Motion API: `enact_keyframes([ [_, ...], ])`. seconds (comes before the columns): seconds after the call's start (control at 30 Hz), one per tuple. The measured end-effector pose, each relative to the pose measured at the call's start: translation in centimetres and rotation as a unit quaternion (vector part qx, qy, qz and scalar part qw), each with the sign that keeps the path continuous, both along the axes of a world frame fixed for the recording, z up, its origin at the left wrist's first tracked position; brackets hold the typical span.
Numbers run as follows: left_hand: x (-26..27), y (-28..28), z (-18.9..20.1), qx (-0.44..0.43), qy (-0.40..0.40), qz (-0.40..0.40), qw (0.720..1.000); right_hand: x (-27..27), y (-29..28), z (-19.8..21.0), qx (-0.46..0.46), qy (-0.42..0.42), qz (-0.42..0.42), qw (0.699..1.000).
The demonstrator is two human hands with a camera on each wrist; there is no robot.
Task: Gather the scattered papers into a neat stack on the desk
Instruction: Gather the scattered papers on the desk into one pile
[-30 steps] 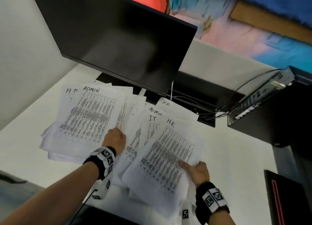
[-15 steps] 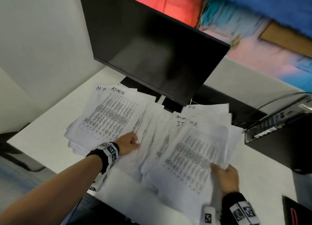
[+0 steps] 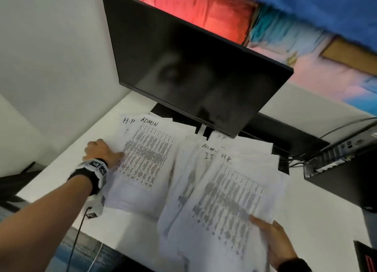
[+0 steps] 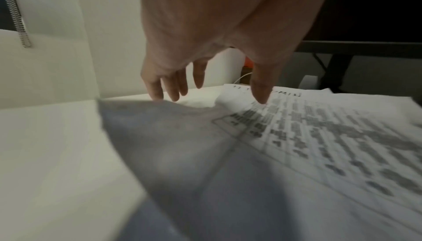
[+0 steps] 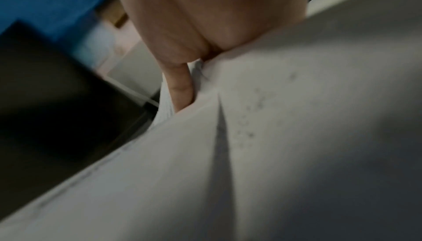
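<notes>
Papers [image 3: 183, 169] lie fanned over the white desk [image 3: 318, 216] below the dark monitor [image 3: 189, 73]. One pile, its top sheet marked ADMIN [image 3: 146, 153], sits just right of the left hand [image 3: 102, 152]; that hand hangs relaxed, straight fingers [image 4: 157, 86] touching the pile's left edge and thumb resting on the printed sheet. Left of the right hand [image 3: 274, 243] a second, blurred sheaf [image 3: 222, 206] is raised at its near edge, pinched between thumb on top and fingers [image 5: 180, 89] beneath.
</notes>
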State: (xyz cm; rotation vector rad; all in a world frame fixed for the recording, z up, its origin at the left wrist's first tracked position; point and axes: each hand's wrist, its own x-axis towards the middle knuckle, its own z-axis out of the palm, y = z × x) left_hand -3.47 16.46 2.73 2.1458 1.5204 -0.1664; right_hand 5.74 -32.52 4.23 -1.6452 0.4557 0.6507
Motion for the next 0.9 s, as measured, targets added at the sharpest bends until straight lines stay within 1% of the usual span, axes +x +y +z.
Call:
enact_keyframes([
  [0.07, 0.2, 0.7, -0.7, -0.017, 0.007, -0.05, 0.999, -0.6, 2.2, -1.1, 0.006, 0.005, 0.014, 1.0],
  [0.17, 1.0, -0.6, -1.1, -0.042, -0.038, -0.106, 0.993, -0.6, 5.3, -3.5, -0.022, 0.015, 0.016, 1.0],
  [0.23, 1.6, -2.4, -1.1, -0.093, -0.076, -0.127, 0.985, -0.4, 7.0, -4.6, -0.025, 0.005, 0.042, 0.999],
  [0.33, 2.1, -4.9, -1.4, -0.192, -0.123, -0.156, 0.961, 0.0, 9.4, -4.4, -0.047, -0.016, 0.09, 0.995],
  [0.4, 2.5, -6.5, -1.4, -0.226, -0.141, -0.168, 0.949, -0.1, 10.7, -4.1, -0.07, -0.023, 0.135, 0.988],
  [0.47, 3.0, -8.0, -1.5, -0.234, -0.129, -0.16, 0.95, 0.0, 11.5, -4.1, -0.127, -0.022, 0.191, 0.973],
  [0.5, 3.3, -8.5, -1.7, -0.243, -0.13, -0.149, 0.95, -0.1, 11.7, -3.8, -0.171, -0.038, 0.225, 0.958],
  [0.53, 3.5, -9.0, -1.5, -0.251, -0.136, -0.137, 0.948, 0.1, 11.7, -3.5, -0.228, -0.06, 0.255, 0.938],
  [0.57, 3.7, -9.1, -1.7, -0.26, -0.138, -0.12, 0.948, 0.3, 11.3, -3.4, -0.298, -0.089, 0.26, 0.914],
  [0.6, 3.9, -9.2, -1.7, -0.264, -0.136, -0.111, 0.948, 0.5, 10.6, -3.2, -0.358, -0.123, 0.255, 0.89],
  [0.63, 4.0, -9.3, -1.7, -0.271, -0.138, -0.1, 0.948, 0.6, 9.6, -2.9, -0.4, -0.133, 0.227, 0.878],
  [0.67, 4.0, -9.2, -1.8, -0.275, -0.147, -0.093, 0.946, 0.9, 8.5, -2.9, -0.424, -0.132, 0.18, 0.878],
  [0.7, 4.1, -9.1, -2.2, -0.28, -0.159, -0.084, 0.943, 1.3, 7.2, -2.9, -0.444, -0.106, 0.131, 0.88],
  [0.77, 4.1, -9.2, -2.5, -0.28, -0.182, -0.068, 0.94, 1.9, 5.0, -2.4, -0.473, -0.036, 0.068, 0.878],
  [0.8, 4.1, -9.4, -2.7, -0.276, -0.195, -0.059, 0.939, 2.2, 4.1, -2.4, -0.474, -0.006, 0.05, 0.879],
  [0.83, 4.2, -9.5, -2.8, -0.274, -0.206, -0.047, 0.938, 2.7, 3.2, -2.9, -0.46, 0.021, 0.034, 0.887],
  [0.87, 4.2, -9.8, -2.8, -0.268, -0.214, -0.038, 0.939, 3.0, 2.4, -3.2, -0.432, 0.036, 0.014, 0.901],
  [0.9, 4.3, -9.9, -2.9, -0.263, -0.214, -0.027, 0.94, 3.4, 1.6, -3.7, -0.384, 0.042, -0.01, 0.922],
])
